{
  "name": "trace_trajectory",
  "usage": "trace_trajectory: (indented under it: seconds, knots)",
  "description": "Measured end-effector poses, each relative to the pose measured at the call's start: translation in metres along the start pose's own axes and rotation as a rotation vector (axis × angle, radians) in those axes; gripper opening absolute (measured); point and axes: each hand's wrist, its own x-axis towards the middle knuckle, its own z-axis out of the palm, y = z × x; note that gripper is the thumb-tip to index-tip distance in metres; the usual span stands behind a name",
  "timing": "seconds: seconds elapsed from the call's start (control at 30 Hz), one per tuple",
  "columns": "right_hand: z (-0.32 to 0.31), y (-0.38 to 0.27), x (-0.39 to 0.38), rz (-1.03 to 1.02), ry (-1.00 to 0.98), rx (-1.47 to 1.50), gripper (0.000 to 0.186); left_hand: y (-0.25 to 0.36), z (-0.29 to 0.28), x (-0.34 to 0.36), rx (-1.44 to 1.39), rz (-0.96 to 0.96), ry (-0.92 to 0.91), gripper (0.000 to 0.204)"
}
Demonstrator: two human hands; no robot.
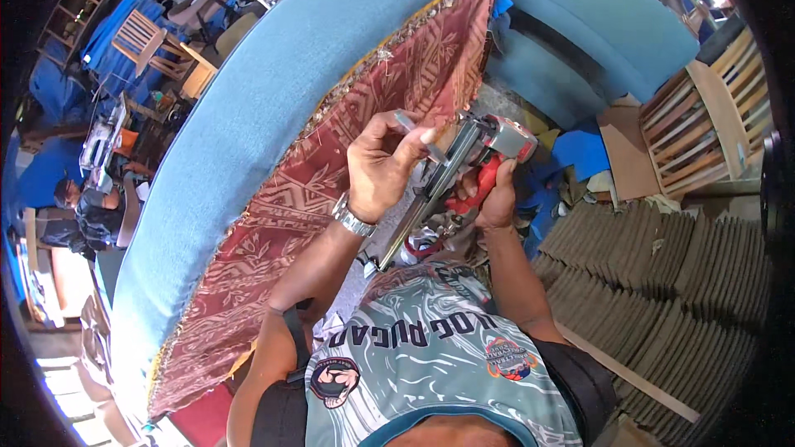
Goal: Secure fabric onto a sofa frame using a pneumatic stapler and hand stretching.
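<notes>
The person's right hand [495, 199] is wrapped around the red handle of a staple gun [449, 172], held up in front of the chest, and the left hand [381, 157] pinches a small gray strip [405, 121] right by it. Just beyond is a big blue sofa [273, 74] with red patterned cloth [290, 207], and a slatted wooden chair [691, 132] stands off to the right.

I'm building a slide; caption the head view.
Right hand grips a red staple gun; left hand pinches a grey strip.
</notes>
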Motion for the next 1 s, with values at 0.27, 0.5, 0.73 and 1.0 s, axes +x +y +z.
trace_trajectory:
  seconds: [0.27, 0.5, 0.73, 1.0]
  knots:
    - [0.028, -0.004, 0.013, -0.035, 0.126, 0.016, 0.073, 0.006, -0.011, -0.008, 0.420, 0.084, -0.175, 0.051]
    - [0.031, -0.035, 0.049, -0.130, 0.169, 0.108, 0.064, 0.007, -0.073, -0.073, 0.438, -0.138, -0.283, 0.042]
    - [0.077, -0.018, 0.045, -0.114, 0.229, -0.103, 0.054, -0.032, -0.060, -0.070, 0.361, -0.081, -0.100, 0.049]
    - [0.135, -0.034, 0.040, -0.260, 0.077, -0.818, 0.030, -0.031, -0.054, -0.013, -0.392, -0.436, -0.224, 0.065]
